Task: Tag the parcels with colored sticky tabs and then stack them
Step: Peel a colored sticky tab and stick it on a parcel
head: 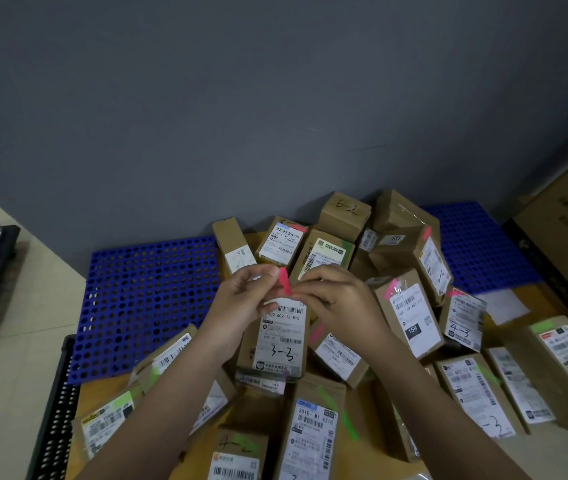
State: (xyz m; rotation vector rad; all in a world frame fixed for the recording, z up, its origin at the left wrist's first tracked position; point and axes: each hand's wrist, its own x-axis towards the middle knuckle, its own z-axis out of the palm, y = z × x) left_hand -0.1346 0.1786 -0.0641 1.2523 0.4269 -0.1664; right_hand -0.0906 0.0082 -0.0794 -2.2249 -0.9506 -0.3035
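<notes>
We see bare blue pallet (144, 306) left of the parcel heap (345, 327); the large carton (566, 244) and grey wall (275, 116) hem it in.

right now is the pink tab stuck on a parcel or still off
Off: the pink tab is pinched between left hand and right hand, above the parcels.

Both hands (296, 299) on pink tab (285, 280)
</notes>
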